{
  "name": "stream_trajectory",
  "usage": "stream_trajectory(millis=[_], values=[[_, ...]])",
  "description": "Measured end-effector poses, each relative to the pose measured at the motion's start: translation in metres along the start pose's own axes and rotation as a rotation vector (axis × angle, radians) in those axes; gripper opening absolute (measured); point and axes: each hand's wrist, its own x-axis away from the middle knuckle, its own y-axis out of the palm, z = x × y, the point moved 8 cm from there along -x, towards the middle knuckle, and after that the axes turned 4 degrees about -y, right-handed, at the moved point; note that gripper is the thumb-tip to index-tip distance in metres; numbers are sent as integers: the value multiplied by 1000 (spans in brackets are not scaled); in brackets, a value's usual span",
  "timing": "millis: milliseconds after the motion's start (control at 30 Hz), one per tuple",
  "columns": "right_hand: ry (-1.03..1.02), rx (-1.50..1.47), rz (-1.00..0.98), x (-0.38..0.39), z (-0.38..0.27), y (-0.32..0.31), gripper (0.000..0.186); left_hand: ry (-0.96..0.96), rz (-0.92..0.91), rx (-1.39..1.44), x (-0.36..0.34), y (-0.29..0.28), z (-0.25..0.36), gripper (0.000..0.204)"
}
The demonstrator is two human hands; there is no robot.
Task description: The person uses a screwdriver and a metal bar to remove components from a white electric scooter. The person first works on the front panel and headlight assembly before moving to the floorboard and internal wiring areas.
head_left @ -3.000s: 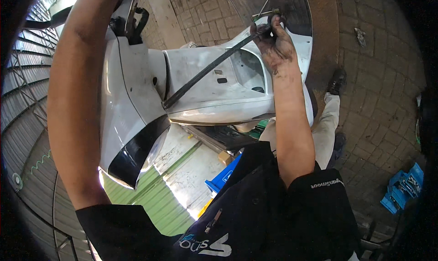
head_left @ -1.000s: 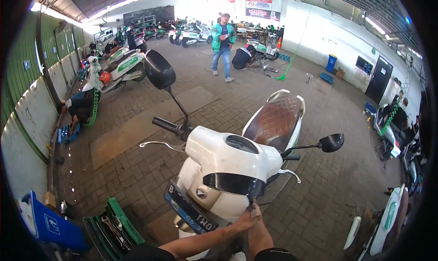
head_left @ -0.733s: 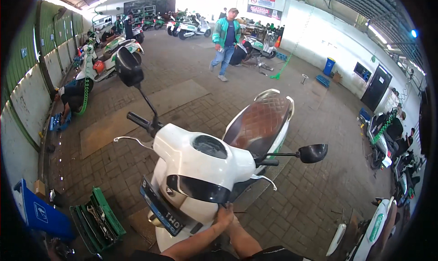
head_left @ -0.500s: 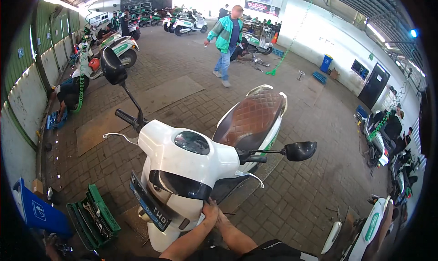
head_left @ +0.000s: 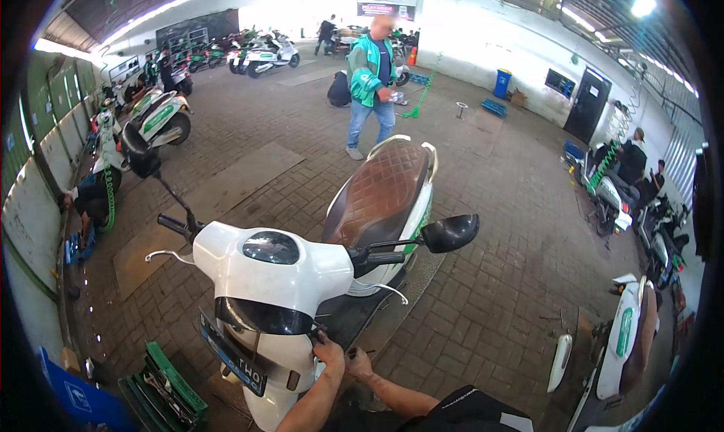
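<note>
A white scooter (head_left: 302, 273) with a brown quilted seat stands in front of me, its handlebar and headlight fairing nearest. My left hand (head_left: 329, 351) is up against the side of the front panel, just below the black visor strip (head_left: 260, 316). Its fingers are closed at a small dark part I cannot make out. Close beside it on the right, my right hand (head_left: 360, 365) has curled fingers, with something small and dark at the fingertips. A blue-and-black plate (head_left: 232, 354) is fixed on the scooter's front.
At lower left, a green toolbox (head_left: 167, 383) with tools lies open near a blue bin (head_left: 75, 394). A person in a green jacket (head_left: 369, 73) stands beyond the seat. Another white scooter (head_left: 622, 341) and a loose white panel (head_left: 559, 362) are at right.
My hands, close together before, are now slightly apart, the left one higher at the panel. The view has shifted right. The person in green has turned and holds something pale in front.
</note>
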Motion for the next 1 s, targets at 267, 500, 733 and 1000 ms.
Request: stream_trajectory(millis=[267,500,733,1000], values=[[-145,242,333,28,-41,-34,59,-49,-2,-34,-6,-4,-8,41],[164,19,407,45,8,-28,68,-73,-45,-82,-15,14,-1,40],[182,-362,222,8,52,36,45,-103,14,-101,-10,-11,-10,40],[342,-848,-450,11,36,53,26,-173,5,-171,2,1,2,39]])
